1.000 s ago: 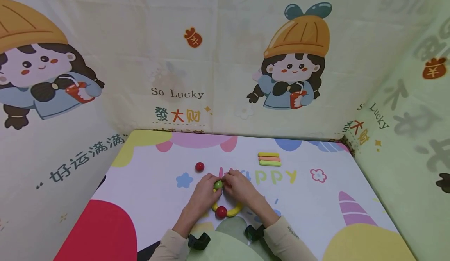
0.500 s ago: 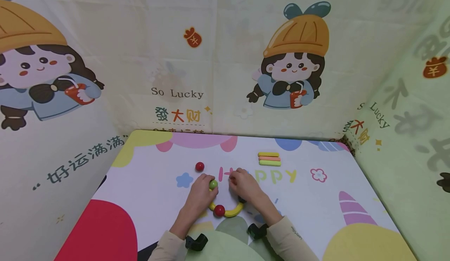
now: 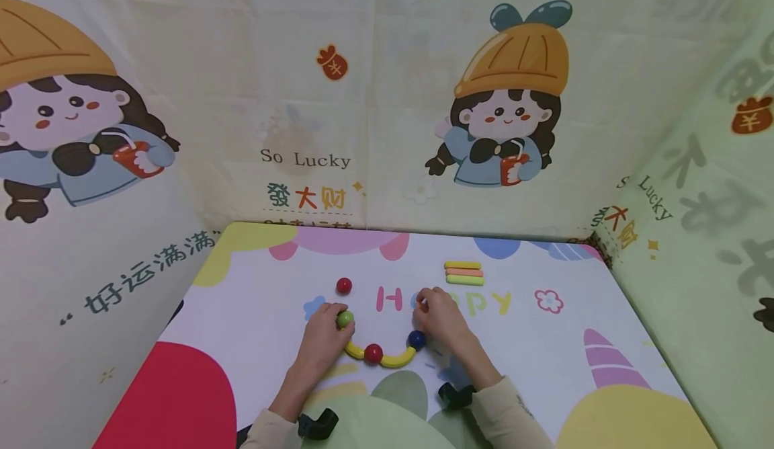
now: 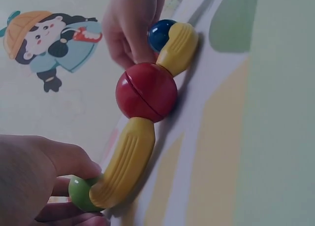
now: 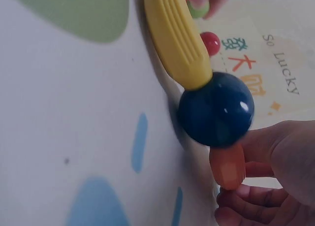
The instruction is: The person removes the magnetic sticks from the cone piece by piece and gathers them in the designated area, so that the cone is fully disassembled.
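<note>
A curved chain of toy pieces lies on the table: a red ball (image 3: 373, 353) in the middle joins two curved yellow rods (image 3: 396, 359), with a green ball (image 3: 345, 319) at the left end and a dark blue ball (image 3: 416, 339) at the right. My left hand (image 3: 323, 335) pinches the green ball between thumb and fingers. Beyond the blue ball, my right hand (image 3: 440, 316) grips a short orange rod (image 5: 227, 167), whose end meets the blue ball in the right wrist view. Part of that rod is hidden by my fingers.
A loose red ball (image 3: 344, 286) sits behind my left hand. Three straight rods, yellow, pink and light green (image 3: 465, 279), lie side by side farther back to the right. A printed cloth (image 3: 393, 119) hangs behind the table's far edge.
My hands have moved apart. The left has drawn the green ball and chain leftward; the right has shifted right, and the blue ball now shows fully.
</note>
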{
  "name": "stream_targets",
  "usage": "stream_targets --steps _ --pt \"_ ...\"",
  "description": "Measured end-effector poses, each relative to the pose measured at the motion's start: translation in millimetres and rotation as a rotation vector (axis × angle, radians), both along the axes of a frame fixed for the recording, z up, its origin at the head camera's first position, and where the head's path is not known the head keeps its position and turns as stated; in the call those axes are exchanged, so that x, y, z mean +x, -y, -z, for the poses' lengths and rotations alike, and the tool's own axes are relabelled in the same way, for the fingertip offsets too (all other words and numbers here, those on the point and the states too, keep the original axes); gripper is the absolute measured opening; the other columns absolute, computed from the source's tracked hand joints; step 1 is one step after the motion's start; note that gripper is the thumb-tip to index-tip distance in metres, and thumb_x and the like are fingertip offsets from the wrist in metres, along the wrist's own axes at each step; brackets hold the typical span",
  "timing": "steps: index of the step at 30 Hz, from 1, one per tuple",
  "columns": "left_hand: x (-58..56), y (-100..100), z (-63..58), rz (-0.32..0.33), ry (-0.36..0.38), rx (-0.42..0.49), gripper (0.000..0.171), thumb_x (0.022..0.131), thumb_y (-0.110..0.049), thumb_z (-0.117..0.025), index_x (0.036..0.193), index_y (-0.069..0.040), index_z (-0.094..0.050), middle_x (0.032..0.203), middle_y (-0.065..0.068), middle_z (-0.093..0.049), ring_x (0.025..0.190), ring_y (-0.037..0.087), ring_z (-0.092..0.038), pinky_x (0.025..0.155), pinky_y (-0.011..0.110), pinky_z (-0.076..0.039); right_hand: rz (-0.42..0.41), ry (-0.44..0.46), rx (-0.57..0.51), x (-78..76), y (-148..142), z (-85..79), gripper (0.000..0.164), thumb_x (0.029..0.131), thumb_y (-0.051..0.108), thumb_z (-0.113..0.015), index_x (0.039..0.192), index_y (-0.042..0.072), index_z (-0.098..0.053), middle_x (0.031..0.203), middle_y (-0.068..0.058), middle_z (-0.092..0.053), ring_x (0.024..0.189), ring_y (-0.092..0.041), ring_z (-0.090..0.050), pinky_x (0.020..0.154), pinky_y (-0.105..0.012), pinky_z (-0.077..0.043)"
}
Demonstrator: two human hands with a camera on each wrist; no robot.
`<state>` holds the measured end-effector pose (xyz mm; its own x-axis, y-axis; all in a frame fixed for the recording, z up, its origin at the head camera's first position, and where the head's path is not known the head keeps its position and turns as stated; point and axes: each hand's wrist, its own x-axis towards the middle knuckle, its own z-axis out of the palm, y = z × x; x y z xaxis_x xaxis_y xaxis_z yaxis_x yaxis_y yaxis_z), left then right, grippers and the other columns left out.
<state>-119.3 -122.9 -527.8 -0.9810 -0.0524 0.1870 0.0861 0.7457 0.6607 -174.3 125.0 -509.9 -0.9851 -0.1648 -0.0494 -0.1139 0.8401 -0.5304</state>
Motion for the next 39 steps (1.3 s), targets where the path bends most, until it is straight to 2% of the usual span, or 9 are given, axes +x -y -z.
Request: stream_targets --steps 5,13,21,24,32,39 --pt "5.9 8 1.2 -0.030 0.002 0.015 0.035 0.087 -0.020 -0.074 0.116 -0.001 -0.070 0.113 0.014 -0.067 0.094 0.024 -0.064 0.086 0.042 -0.059 0.046 0.002 -0.024 3.1 -8 1.9 0.014 0.090 0.018 -0.068 0.101 0.009 -0.068 0.081 -0.004 -0.053 0.074 -0.016 -0.050 0.062 -0.025 -0.043" --pt "14.8 18 0.9 -0.074 0.002 0.029 0.036 0.086 -0.020 -0.075 0.114 0.001 -0.070 0.112 0.014 -0.067 0.092 0.023 -0.062 0.082 0.040 -0.059 0.083 -0.061 -0.017 9.8 -18 6.2 0.010 0.087 0.016 -0.067 0.089 0.006 -0.065 0.076 -0.004 -0.054 0.070 -0.017 -0.049 0.061 -0.026 -0.041" --pt "22.4 27 0.8 -0.089 0.008 0.001 0.035 0.086 -0.020 -0.074 0.113 0.002 -0.070 0.107 0.013 -0.067 0.084 0.019 -0.059 0.077 0.037 -0.055 0.131 -0.013 -0.057 22.4 -23 4.0 0.014 0.088 0.019 -0.069 0.086 0.006 -0.062 0.072 -0.003 -0.058 0.064 -0.015 -0.051 0.056 -0.025 -0.042" --pt "25.0 30 0.5 -0.095 0.016 0.012 0.034 0.086 -0.021 -0.073 0.112 0.001 -0.070 0.104 0.012 -0.066 0.082 0.019 -0.057 0.075 0.034 -0.053 0.140 -0.032 -0.052 27.0 -24 3.0 0.015 0.088 0.019 -0.069 0.083 0.006 -0.063 0.070 -0.003 -0.059 0.062 -0.014 -0.051 0.055 -0.025 -0.042" --pt "27.7 30 -2.5 -0.104 0.033 0.034 0.035 0.087 -0.022 -0.072 0.113 0.000 -0.068 0.103 0.011 -0.064 0.083 0.018 -0.058 0.076 0.034 -0.053 0.141 -0.045 -0.011 32.6 -27 4.2 0.016 0.088 0.017 -0.066 0.077 0.007 -0.062 0.067 -0.002 -0.058 0.059 -0.014 -0.050 0.053 -0.025 -0.040" --pt "27.5 29 -0.9 -0.100 0.011 0.008 0.035 0.087 -0.021 -0.072 0.114 0.001 -0.067 0.105 0.013 -0.064 0.086 0.021 -0.059 0.079 0.040 -0.055 0.147 -0.058 0.010 36.0 -27 3.1 0.019 0.092 0.023 -0.068 0.082 0.007 -0.064 0.074 -0.003 -0.055 0.064 -0.015 -0.048 0.057 -0.025 -0.040"
